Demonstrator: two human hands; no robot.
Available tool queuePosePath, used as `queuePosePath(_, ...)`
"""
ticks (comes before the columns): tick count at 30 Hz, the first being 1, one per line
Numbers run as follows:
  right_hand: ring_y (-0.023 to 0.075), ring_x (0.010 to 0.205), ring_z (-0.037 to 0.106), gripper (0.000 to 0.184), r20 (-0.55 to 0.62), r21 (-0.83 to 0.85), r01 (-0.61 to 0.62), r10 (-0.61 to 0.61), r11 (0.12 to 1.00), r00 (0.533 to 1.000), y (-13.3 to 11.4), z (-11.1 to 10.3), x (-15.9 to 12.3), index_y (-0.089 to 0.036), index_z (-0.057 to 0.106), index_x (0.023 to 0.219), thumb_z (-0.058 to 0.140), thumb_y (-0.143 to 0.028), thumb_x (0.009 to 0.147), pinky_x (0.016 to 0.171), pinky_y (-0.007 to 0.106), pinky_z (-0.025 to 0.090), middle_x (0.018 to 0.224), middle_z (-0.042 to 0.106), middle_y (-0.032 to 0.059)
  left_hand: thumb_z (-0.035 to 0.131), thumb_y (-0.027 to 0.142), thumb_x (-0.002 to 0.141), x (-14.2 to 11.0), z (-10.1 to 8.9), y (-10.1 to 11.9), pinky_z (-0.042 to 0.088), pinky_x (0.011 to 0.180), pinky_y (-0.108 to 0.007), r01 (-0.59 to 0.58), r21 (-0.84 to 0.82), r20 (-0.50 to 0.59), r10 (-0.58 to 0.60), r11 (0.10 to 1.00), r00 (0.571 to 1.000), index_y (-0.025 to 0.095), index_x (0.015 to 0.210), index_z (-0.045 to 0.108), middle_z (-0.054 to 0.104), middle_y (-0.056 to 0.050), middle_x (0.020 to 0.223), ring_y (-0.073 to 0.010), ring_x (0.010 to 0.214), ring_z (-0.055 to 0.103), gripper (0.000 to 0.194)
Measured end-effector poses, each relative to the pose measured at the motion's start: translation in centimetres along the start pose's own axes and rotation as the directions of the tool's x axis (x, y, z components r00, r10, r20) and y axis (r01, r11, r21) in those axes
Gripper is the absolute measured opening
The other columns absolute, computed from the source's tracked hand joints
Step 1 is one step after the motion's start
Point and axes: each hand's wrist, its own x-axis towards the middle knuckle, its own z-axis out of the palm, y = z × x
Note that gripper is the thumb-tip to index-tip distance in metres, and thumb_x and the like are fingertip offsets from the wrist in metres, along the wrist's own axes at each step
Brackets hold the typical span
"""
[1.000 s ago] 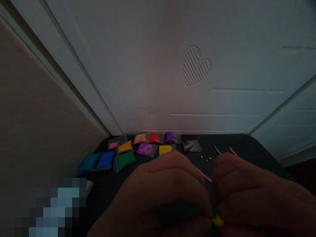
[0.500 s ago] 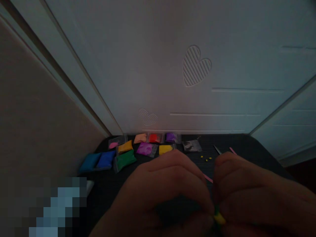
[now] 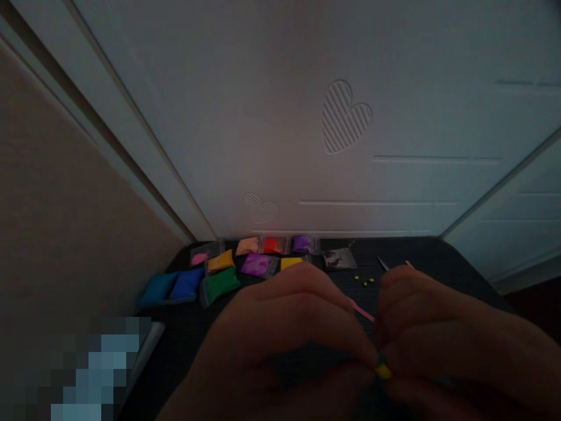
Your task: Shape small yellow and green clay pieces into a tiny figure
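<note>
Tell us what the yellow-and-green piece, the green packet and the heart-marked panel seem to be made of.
Yellow-and-green piece: possibly modelling clay, by its plain, solid colours; finish too dim to judge.
Green packet: likely thin, clear plastic film, with a see-through margin at one end.
Heart-marked panel: perhaps painted board; smooth, pale, shallowly grooved, core hidden.

On my head view, the left hand [image 3: 272, 333] and right hand [image 3: 451, 339] meet low in front, their fingertips pinching a small green-and-yellow piece [image 3: 383, 369] between them. Beyond, on the black table [image 3: 456, 269], I see colored bags [image 3: 222, 283] bunched mostly to the left, tiny yellow bits [image 3: 365, 283], a pink strip [image 3: 362, 309] partly behind the hands, and a pointed metal tip [image 3: 383, 263]. A pale panel [image 3: 280, 128] with embossed hearts [image 3: 347, 117] stands behind.
</note>
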Motion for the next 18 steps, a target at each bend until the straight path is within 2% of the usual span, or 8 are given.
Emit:
queuePosePath(7, 0.0095, 0.072, 0.058, 0.016, -0.001, 0.053, -0.043, 0.043, 0.998, 0.999, -0.05, 0.00, 0.04, -0.026, 0.058, 0.087, 0.062, -0.024, 0.072, 0.061, 0.018, 0.050, 0.076, 0.061, -0.0026, 0.065, 0.020, 0.067, 0.48, -1.01, 0.19, 0.048, 0.070, -0.026, 0.034, 0.026, 0.073, -0.036, 0.999, 0.997, 0.023, 0.078, 0.064, 0.063, 0.001, 0.075, -0.0130, 0.073, 0.057, 0.011)
queuePosePath(13, 0.0106, 0.075, 0.058, 0.015, -0.008, 0.029, -0.035, 0.035, 0.999, 0.999, -0.13, 0.01, 0.23, -0.025, 0.060, 0.086, 0.062, -0.024, 0.072, 0.064, 0.019, 0.050, 0.076, 0.062, -0.0017, 0.062, 0.022, 0.070, 0.29, -0.64, 0.00, 0.047, 0.071, -0.026, 0.028, 0.001, 0.028, -0.028, 1.000, 0.999, 0.022, 0.077, 0.063, 0.063, 0.000, 0.076, -0.0127, 0.072, 0.057, 0.007)
queuePosePath(18, 0.0104, 0.074, 0.058, 0.014, -0.002, 0.040, -0.037, 0.037, 0.999, 0.999, 0.07, 0.20, 0.10, -0.024, 0.059, 0.085, 0.062, -0.024, 0.072, 0.064, 0.020, 0.050, 0.076, 0.062, -0.0021, 0.064, 0.017, 0.068, 0.44, -0.66, 0.10, 0.047, 0.071, -0.024, 0.063, -0.071, 0.044, -0.060, 0.995, 0.997, 0.022, 0.076, 0.063, 0.062, 0.001, 0.074, -0.0115, 0.070, 0.057, 0.009)
